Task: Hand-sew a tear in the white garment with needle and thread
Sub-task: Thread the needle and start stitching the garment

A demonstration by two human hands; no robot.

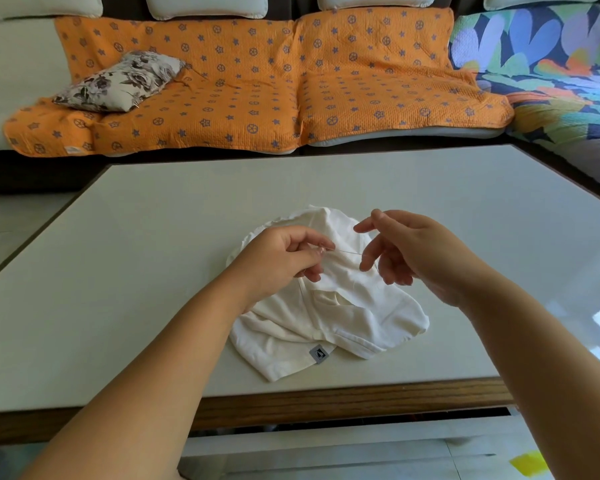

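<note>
The white garment (329, 317) lies crumpled on the pale table (153, 254), a small grey label (318, 354) at its near hem. My left hand (284, 258) hovers over its left part and pinches a thin needle (347, 251) between thumb and forefinger, the needle pointing right. My right hand (406, 247) is held over the garment's right part with fingers loosely spread, its fingertips near the needle's tip. A fine thread is barely visible near the right fingers; whether they hold it cannot be told.
The table's wooden front edge (326, 403) runs below the garment. Beyond the table stands a sofa with an orange patterned cover (257, 91), a floral cushion (118, 81) on its left and a colourful cover (551, 64) at right.
</note>
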